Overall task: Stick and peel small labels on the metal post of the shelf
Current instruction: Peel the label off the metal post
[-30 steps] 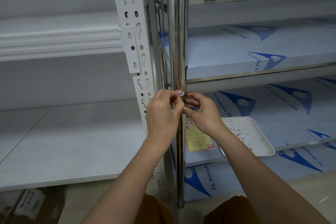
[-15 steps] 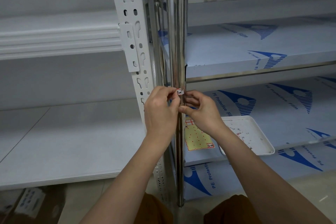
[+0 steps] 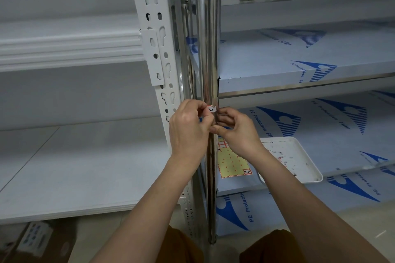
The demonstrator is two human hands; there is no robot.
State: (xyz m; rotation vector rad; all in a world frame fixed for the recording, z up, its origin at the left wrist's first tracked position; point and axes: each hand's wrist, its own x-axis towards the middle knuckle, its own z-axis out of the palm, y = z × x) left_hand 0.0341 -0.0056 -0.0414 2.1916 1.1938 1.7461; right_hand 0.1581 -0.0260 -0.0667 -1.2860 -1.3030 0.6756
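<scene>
A: Head view. Which step?

B: Sticking, I judge. The left hand point(image 3: 190, 132) pinches a small label point(image 3: 211, 109) against the metal post point(image 3: 208, 49); the right hand point(image 3: 235, 130), fingers curled, touches the post at the label's three o'clock.

A: Next?

B: Pressing it flat.

A: Containers?

B: A white tray point(image 3: 310, 168) at four o'clock holds tiny scraps, beside a yellow label sheet point(image 3: 233, 164).
</scene>
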